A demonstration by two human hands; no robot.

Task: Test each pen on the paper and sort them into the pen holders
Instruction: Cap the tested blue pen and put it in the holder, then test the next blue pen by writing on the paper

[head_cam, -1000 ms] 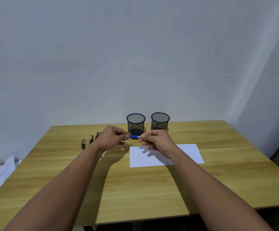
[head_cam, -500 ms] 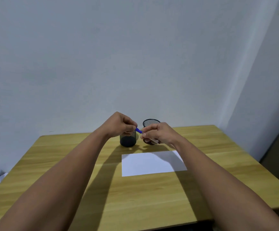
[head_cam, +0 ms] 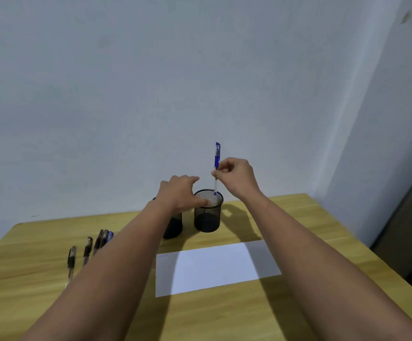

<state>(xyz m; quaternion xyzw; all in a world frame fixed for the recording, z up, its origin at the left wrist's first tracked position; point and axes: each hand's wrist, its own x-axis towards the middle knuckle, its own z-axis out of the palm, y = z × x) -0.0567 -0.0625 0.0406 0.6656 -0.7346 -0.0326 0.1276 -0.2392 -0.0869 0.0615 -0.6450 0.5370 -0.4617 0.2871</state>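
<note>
Here a wooden table meets a pale wall.

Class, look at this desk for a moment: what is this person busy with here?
A person is sorting pens. The right hand pinches a blue pen upright, cap on top, its lower end at the mouth of the right mesh holder. The left hand reaches to that holder's rim, fingers relaxed; whether it touches is unclear. A second holder is partly hidden behind the left arm. Several more pens lie on the wooden table to the left, and the white paper lies in front of the holders.
</note>
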